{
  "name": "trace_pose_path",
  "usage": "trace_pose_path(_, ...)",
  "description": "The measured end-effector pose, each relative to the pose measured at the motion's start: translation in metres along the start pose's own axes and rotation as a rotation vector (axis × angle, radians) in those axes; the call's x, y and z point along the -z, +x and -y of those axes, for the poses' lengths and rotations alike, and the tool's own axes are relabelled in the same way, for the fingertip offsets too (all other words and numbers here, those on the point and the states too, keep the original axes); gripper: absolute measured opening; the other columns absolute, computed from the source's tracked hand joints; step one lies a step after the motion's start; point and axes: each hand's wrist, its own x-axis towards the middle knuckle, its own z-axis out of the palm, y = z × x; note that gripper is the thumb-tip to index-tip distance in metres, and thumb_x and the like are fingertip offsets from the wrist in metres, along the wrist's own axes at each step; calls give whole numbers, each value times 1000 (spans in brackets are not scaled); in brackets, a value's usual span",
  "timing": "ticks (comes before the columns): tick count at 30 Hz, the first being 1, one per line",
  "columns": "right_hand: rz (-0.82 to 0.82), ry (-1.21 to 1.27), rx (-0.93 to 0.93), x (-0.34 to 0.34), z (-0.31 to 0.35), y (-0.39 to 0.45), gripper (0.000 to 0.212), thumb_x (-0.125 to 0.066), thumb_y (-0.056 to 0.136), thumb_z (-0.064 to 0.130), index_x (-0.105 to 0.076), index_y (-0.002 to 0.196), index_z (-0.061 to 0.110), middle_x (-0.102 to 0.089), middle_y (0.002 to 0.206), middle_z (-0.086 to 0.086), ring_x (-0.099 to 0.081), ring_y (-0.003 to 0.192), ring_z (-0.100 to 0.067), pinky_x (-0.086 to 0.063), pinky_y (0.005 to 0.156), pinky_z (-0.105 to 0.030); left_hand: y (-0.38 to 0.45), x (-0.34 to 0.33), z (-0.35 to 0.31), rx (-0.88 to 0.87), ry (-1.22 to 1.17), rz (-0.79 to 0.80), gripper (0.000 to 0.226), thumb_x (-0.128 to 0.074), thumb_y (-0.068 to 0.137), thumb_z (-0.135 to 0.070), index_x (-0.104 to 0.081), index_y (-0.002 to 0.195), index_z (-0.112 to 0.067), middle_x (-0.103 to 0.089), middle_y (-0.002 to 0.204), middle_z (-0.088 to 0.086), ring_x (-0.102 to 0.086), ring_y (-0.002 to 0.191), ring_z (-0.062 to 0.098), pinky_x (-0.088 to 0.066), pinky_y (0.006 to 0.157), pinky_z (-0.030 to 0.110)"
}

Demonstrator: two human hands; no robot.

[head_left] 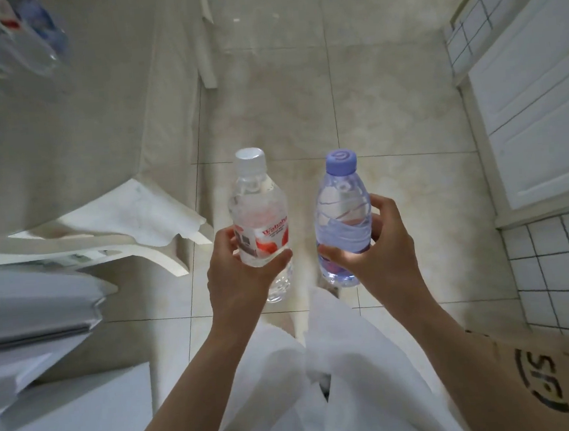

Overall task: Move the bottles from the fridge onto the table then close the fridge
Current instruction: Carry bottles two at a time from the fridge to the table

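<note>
The person is carrying two bottles at once, one in each hand, out in front of the body and above the tiled floor (299, 86). The left hand (236, 274) is wrapping its fingers and thumb around the lower half of the clear bottle (260, 224), and the right hand (379, 251) is curling round the middle of the pale violet bottle (341, 217) the same way. Both bottles are standing upright and apart from each other, probably so that neither knocks the other while walking and so that each can be set down on its base without turning it.

The clear bottle is wearing a white cap and a red-and-white label, and the liquid in it is looking colourless. The violet bottle is showing a lilac cap with a swirl mark, a tinted ribbed body and a wrap of the same shade.

Far beyond the left hand, at the upper left corner, the cloth-covered table (63, 138) is already bearing a blurred cluster of bottles (9, 36) (how many cannot be told). Nearer that hand a white plastic chair (146, 220) is sitting by the table. Low beside the left arm the white appliance (27, 323) is probably the fridge, with its door apparently not yet shut. Below the right arm a cardboard box (549, 384) is lying.
</note>
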Motion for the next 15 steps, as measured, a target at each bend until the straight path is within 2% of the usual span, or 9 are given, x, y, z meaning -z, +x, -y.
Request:
trace_pose_path(3,61,-15,15,2,7,51,81,-90,56,36,-41,121,29,-63,108,12,-64,89,-9,-48,75,-7,33,-15,-17,32,-28,-72,66,-92,56,-27,-54,109,-20,-64,97,-17,-66,91,8,-56,86,40)
trace_pose_path(8,201,-66,79,7,23,136,77,-92,55,31,-42,113,34,-59,90,30,-63,81,4,-48,69,-7,83,-44,-46,77,-80,-225,63,-93,54,-30,-54,103,-19,-67,94,-10,-67,89,13,-56,82,44)
trace_pose_path(12,340,-117,184,11,44,205,73,-91,56,29,-44,112,32,-61,90,26,-64,81,1,-47,68,-11,117,-64,-72,144,-143,-373,65,-93,54,-33,-54,105,-23,-67,96,-9,-66,94,16,-55,85,46)
trace_pose_path(15,451,-156,263,6,63,251,77,-91,56,29,-46,119,23,-66,98,13,-66,86,-11,-52,76,-24,140,-70,-89,196,-189,-469,67,-93,53,-34,-54,107,-24,-67,100,-10,-66,96,15,-55,85,46)
